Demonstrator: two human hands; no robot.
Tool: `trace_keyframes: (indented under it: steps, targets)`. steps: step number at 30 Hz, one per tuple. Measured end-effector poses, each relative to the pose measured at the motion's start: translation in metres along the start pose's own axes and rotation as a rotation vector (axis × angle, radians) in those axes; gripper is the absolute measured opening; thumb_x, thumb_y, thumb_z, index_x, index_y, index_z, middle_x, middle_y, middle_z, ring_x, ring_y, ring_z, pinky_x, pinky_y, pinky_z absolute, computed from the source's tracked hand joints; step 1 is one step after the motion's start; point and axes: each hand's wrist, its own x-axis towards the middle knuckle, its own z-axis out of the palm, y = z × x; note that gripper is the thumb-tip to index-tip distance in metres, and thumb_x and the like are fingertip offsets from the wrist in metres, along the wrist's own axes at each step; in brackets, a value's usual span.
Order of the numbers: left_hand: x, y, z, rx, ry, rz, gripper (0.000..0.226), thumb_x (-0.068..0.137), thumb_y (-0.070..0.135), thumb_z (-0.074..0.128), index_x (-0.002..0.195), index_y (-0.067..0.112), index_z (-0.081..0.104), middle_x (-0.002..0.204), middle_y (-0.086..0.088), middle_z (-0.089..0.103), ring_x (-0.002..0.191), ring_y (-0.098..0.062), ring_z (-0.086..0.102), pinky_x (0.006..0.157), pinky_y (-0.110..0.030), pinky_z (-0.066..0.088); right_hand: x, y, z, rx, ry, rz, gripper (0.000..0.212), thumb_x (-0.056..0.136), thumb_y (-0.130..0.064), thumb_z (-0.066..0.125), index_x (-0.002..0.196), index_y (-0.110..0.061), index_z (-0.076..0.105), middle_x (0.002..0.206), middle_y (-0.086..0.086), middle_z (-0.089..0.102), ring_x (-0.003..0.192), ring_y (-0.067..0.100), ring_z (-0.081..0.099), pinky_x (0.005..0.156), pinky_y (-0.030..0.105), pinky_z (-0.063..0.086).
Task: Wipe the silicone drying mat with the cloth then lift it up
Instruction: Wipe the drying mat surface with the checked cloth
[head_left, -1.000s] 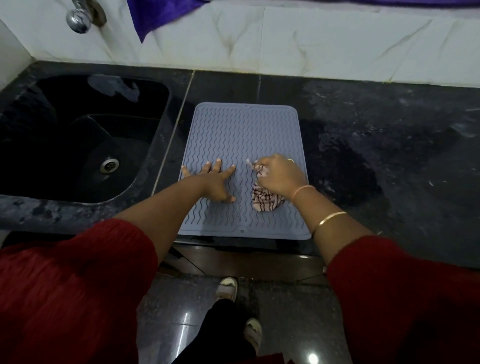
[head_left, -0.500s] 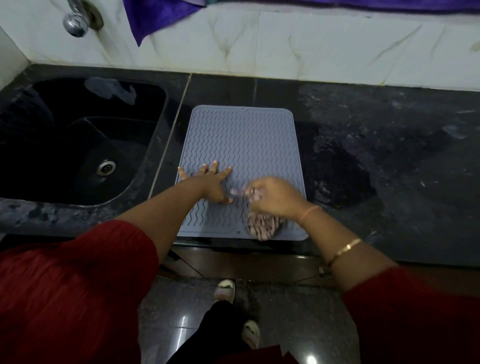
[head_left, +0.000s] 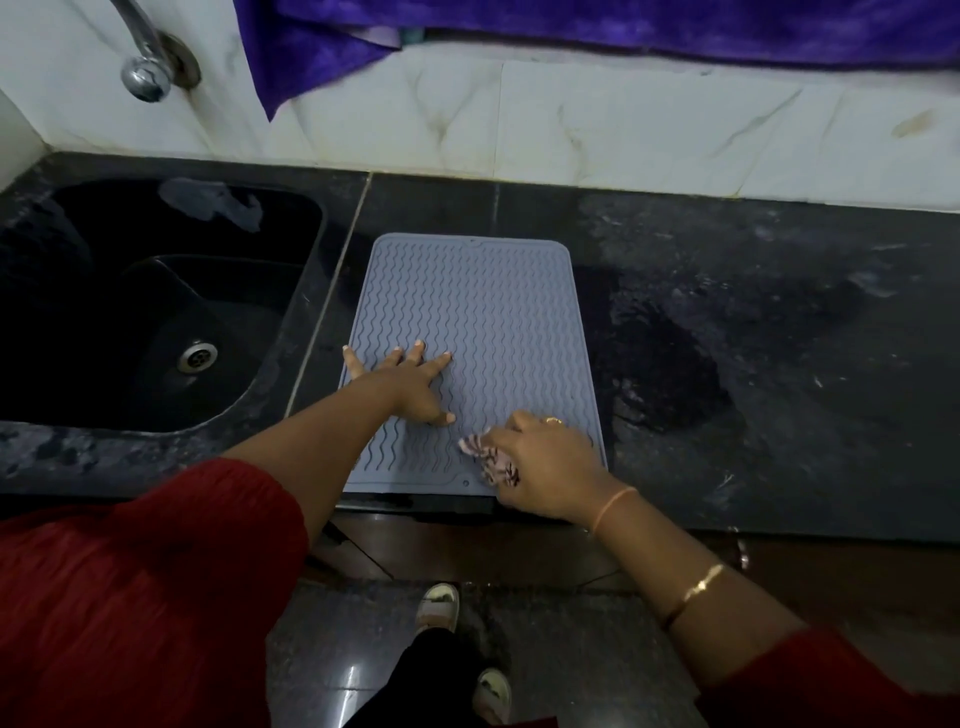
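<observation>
A grey silicone drying mat (head_left: 478, 306) with wavy ridges lies flat on the black counter, its near edge at the counter's front. My left hand (head_left: 410, 382) presses flat on the mat's left side with fingers spread. My right hand (head_left: 545, 467) grips a pink striped cloth (head_left: 491, 457) at the mat's near right corner. Most of the cloth is hidden under that hand.
A black sink (head_left: 156, 306) with a metal drain (head_left: 196, 356) sits left of the mat, a chrome tap (head_left: 143, 62) above it. Purple fabric (head_left: 571, 31) hangs over the white marble backsplash. Dark counter (head_left: 779, 338) stretches to the right. My feet (head_left: 439, 605) stand on the floor below.
My right hand has dragged the cloth from the mat's middle down toward the near right corner. My left hand stays pressed in place on the mat.
</observation>
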Motion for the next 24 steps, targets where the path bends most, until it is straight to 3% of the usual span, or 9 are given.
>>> trace_keyframes:
  steps: [3,6,9,13,15,17,19,21,24]
  targets:
    - [0.000,0.000,-0.001,-0.001,0.001,-0.009,0.095,0.081,0.069,0.052,0.148,0.043,-0.010,0.159,0.004,-0.018,0.147,-0.023,-0.012,0.104,-0.072,-0.014,-0.012,-0.002,-0.003,0.099,-0.065,-0.050,0.047,0.075,-0.041,0.067,0.119,-0.026,0.055,0.111,0.001,0.051,0.100,0.022,0.053,0.078,0.033,0.045]
    - [0.000,0.001,-0.003,0.017,-0.012,-0.012,0.096,0.081,0.070,0.052,0.149,0.042,-0.010,0.159,0.003,-0.018,0.147,-0.024,-0.011,0.104,-0.071,-0.014,-0.012,0.000,-0.010,0.404,-0.092,0.015,0.031,0.073,-0.035,0.071,0.101,-0.025,0.063,0.100,-0.001,0.061,0.092,0.017,0.059,0.078,0.034,0.051]
    - [-0.001,0.005,-0.009,0.083,-0.009,-0.010,0.097,0.080,0.070,0.053,0.151,0.038,-0.006,0.161,0.000,-0.011,0.148,-0.027,-0.001,0.105,-0.071,-0.013,0.002,0.007,-0.015,0.781,0.050,0.172,0.022,0.075,-0.031,0.074,0.093,-0.021,0.065,0.093,-0.001,0.069,0.086,0.014,0.066,0.081,0.035,0.055]
    - [0.000,0.019,-0.024,0.222,0.033,-0.017,0.095,0.076,0.068,0.060,0.151,0.029,0.016,0.157,-0.004,0.022,0.143,-0.028,0.024,0.109,-0.066,-0.009,0.029,0.027,-0.035,1.221,0.227,0.404,0.026,0.077,-0.020,0.075,0.099,-0.009,0.065,0.093,0.008,0.071,0.083,0.021,0.070,0.078,0.035,0.058]
    - [0.009,0.021,-0.035,0.209,0.009,-0.026,0.091,0.075,0.065,0.064,0.148,0.027,0.026,0.152,-0.005,0.032,0.141,-0.028,0.028,0.111,-0.065,-0.005,0.042,0.035,-0.045,1.367,0.268,0.491,0.022,0.079,-0.021,0.073,0.095,-0.009,0.064,0.090,0.011,0.071,0.078,0.022,0.069,0.073,0.033,0.057]
    - [0.024,0.019,-0.048,0.159,-0.038,-0.014,0.086,0.076,0.064,0.064,0.146,0.025,0.033,0.151,-0.004,0.033,0.141,-0.028,0.027,0.111,-0.066,-0.001,0.059,0.043,-0.051,1.428,0.361,0.596,0.019,0.081,-0.025,0.069,0.087,-0.008,0.064,0.085,0.012,0.071,0.073,0.023,0.068,0.068,0.031,0.056]
    - [0.038,0.013,-0.061,0.108,-0.036,0.005,0.081,0.080,0.065,0.058,0.144,0.021,0.037,0.150,-0.005,0.035,0.140,-0.029,0.028,0.111,-0.066,0.004,0.077,0.053,-0.058,1.464,0.456,0.713,0.028,0.081,-0.031,0.065,0.089,-0.004,0.067,0.089,0.014,0.071,0.078,0.026,0.069,0.075,0.036,0.057]
    - [0.050,0.008,-0.074,0.056,0.037,0.011,0.079,0.082,0.068,0.051,0.142,0.018,0.040,0.146,-0.006,0.041,0.137,-0.029,0.034,0.113,-0.062,0.012,0.094,0.064,-0.066,1.476,0.502,0.795,0.038,0.076,-0.040,0.064,0.089,-0.004,0.069,0.089,0.013,0.073,0.083,0.029,0.070,0.083,0.044,0.056]
    - [0.069,0.001,-0.090,0.026,0.113,0.045,0.078,0.082,0.065,0.055,0.142,0.017,0.039,0.145,-0.007,0.043,0.134,-0.029,0.037,0.113,-0.056,0.020,0.114,0.077,-0.078,1.466,0.551,0.832,0.034,0.075,-0.038,0.062,0.083,-0.006,0.070,0.085,0.012,0.073,0.081,0.029,0.070,0.084,0.047,0.056]
